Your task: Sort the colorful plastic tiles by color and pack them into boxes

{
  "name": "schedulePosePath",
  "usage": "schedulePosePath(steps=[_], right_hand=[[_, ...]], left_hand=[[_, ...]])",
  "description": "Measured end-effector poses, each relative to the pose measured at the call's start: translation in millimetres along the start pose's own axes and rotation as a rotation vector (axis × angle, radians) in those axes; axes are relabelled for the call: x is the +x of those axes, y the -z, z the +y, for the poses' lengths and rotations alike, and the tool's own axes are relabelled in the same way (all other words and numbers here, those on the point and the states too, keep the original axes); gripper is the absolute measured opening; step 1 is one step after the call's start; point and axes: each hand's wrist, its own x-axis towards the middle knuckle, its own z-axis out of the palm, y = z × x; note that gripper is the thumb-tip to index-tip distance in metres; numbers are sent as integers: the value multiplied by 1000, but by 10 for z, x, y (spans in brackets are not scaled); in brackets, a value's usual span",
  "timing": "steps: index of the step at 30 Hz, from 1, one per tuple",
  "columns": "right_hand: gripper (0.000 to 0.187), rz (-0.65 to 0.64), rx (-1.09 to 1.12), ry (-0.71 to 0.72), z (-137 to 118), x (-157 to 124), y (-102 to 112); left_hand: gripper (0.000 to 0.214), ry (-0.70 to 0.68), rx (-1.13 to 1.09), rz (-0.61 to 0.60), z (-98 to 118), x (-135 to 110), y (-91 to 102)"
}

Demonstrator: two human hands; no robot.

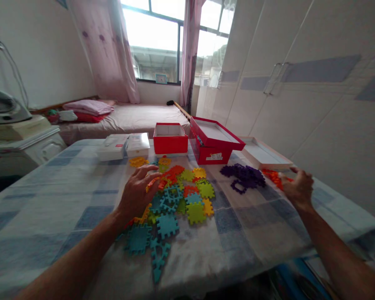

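My left hand [140, 187] reaches over a mixed heap of notched plastic building pieces, its fingers closed on an orange interlocking piece [153, 181]. Around it lie more orange pieces [175, 173], green pieces [196, 213], teal pieces [167, 225] and yellow pieces [208, 207]. A pointed teal piece [158, 258] lies nearest me. On the right, my right hand [298, 187] is beside a small pile of orange pieces [273, 178], with thumb and forefinger apart; its other fingers are curled and partly hidden. Between the hands sits a pile of purple pieces [245, 176].
Behind the pieces stand two white boxes [112, 148], a red open box [170, 143] and a larger red box [211, 154] with its lid resting askew. A shallow pale tray [265, 154] lies behind the right-hand pile. The checked tablecloth [81, 204] covers the table.
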Motion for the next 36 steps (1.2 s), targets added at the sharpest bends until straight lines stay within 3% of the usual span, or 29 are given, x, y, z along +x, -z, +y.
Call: schedulePosePath(steps=[3,6,8,10,13,18,25,31,36], right_hand=[[38,-205,207,255,-545,-230,1],[29,-591,373,453,-1108,-525,-83],[25,-760,403,617,-1419,-696,-212],[27,-824,381,738,-1658,-815,-391],[38,-815,275,802,-1877,-891,-672],[34,-787,124,750,-1915,-890,-919],[36,-608,85,781,-1791,-896,-858],[45,-710,-9,775,-1822,-914,-869],[49,-758,69,723,-1805,-875,-913]], left_hand=[[22,69,62,14,-144,8,17],[24,154,83,35,-302,-2,5],[25,196,84,32,-395,-15,-18],[26,238,74,21,-467,-29,-50],[28,311,28,5,-528,-48,-95],[29,398,-21,-34,-554,-70,-136],[28,411,-20,-37,-544,-65,-141],[28,408,-24,-49,-535,-68,-129],[29,405,-21,-51,-541,-71,-131]])
